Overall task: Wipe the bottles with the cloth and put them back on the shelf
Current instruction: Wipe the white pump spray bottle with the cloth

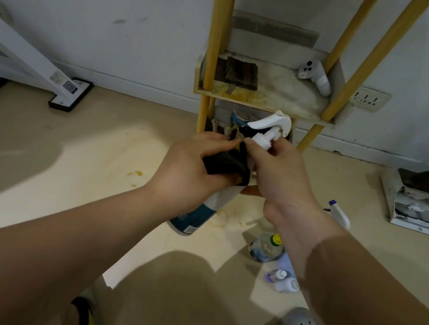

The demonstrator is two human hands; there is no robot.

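At ten o'clock a white frame (27, 54) runs off the left edge, so you see only part of it. Just left of centre, your left hand (192, 167) has its grip clenched round the dark cloth (228, 164), pressing it against the upper body of the spray bottle (199, 213). You hold that bottle in the air in front of the shelf (260, 99). It is tilted, with the white trigger head towards twelve o'clock and the teal-labelled base towards seven. The cloth and both hands hide its middle.

On the shelf board at eleven lies a folded dark rag (241, 73). What sits on the tier below, behind the trigger head, is too cluttered to make out.

Your right hand (281, 179) has its grip grasping the bottle's neck just under the white collar, and its fingertips are hidden from you. A white controller (315, 77) lies on the board at one o'clock.

On the floor (97, 142) at five o'clock stand a clear bottle (264, 248) with a yellow cap and two small bottles (276, 275), partly covered by your right forearm. A purple-tipped sprayer (339, 216) pokes out at four. A dustpan (424, 206) sits at three.
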